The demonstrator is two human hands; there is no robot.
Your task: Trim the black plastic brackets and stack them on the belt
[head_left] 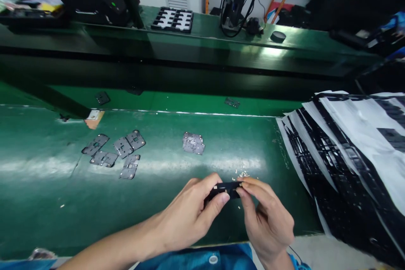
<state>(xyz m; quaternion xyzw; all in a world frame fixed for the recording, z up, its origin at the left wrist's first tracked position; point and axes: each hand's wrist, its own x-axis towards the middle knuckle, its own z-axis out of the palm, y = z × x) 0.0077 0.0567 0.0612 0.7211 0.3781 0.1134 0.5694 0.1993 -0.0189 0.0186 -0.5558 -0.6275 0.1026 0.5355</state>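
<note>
Between both hands, low over the green bench, is a small black plastic part (225,187) with pale bits along its edge. My left hand (201,206) is closed round its left end, thumb in front and fingers behind. At the right end my right hand (267,211) is closed in a pinch, thumb and fingertips on the part's corner. Whether a tiny piece sits in that pinch is too small to tell. Just beyond the right fingers lies a scatter of tiny cream-coloured pieces (243,174). A small stack of dark flat plates (193,143) rests further back.
Several loose dark plates (115,152) lie at the left on the green bench (158,202). Black parts trays with white sheets (354,156) are piled at the right. A raised shelf (202,25) crosses the back, bearing a black-and-white tray (173,20) and a round black object (277,36).
</note>
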